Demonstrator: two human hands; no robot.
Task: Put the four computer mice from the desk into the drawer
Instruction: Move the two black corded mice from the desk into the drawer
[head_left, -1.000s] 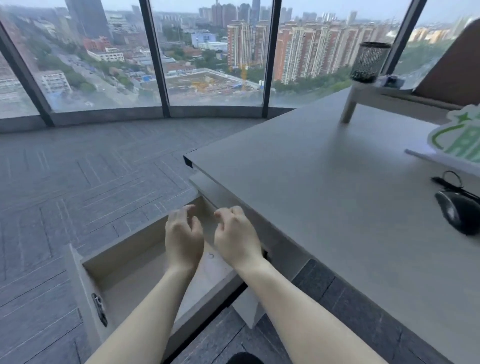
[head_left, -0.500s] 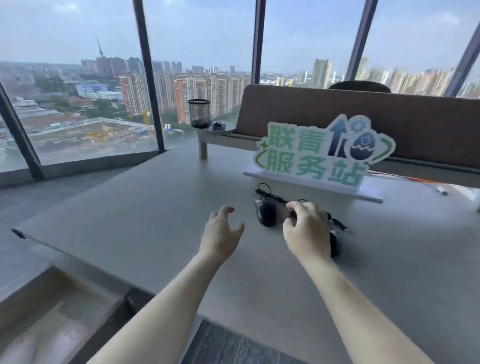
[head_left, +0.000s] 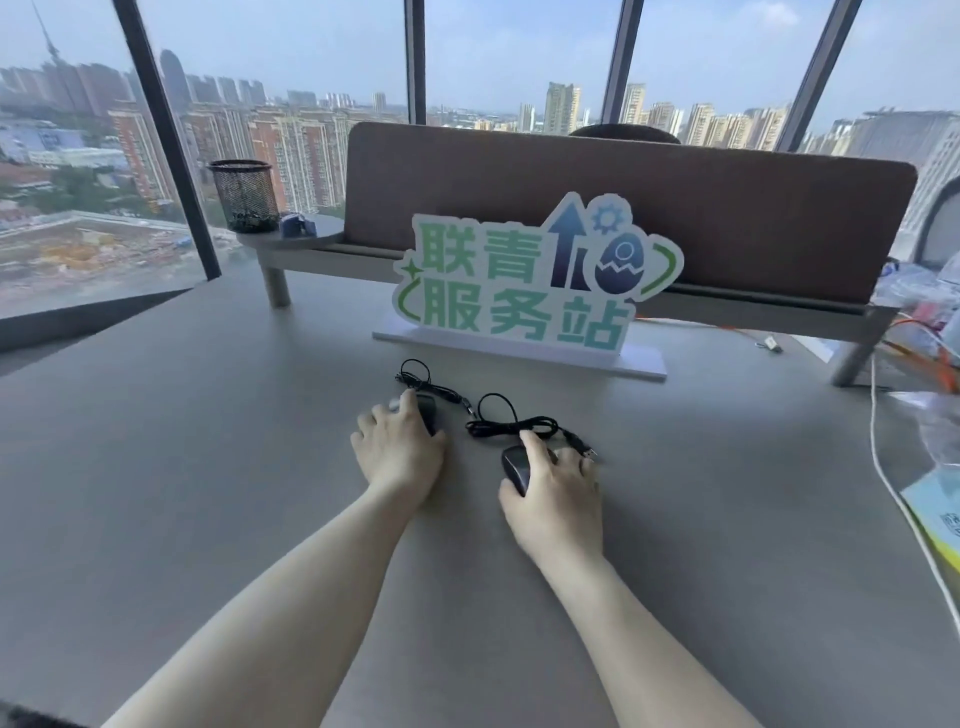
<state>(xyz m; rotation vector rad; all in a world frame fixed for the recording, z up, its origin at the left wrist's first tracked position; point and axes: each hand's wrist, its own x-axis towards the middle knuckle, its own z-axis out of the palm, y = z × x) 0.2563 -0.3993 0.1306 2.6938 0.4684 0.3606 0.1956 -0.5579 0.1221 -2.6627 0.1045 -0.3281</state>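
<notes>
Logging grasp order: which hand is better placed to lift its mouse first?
Right hand, probably: its fingers wrap the black corded mouse. Left hand only lies flat over the other dark mouse.

The worktop (head_left: 208, 467) is plain matte grey. Both mice are black: the left mouse (head_left: 427, 408) with a black cord, the right mouse (head_left: 514, 465) glossy, its black cable (head_left: 511, 423) coiled. The sign (head_left: 524, 283) has green characters on white, with a dark blue arrow and egg. The divider (head_left: 675, 208) is brown. The cup (head_left: 243, 195) is black mesh. A white cord (head_left: 878, 447) runs at right.
</notes>
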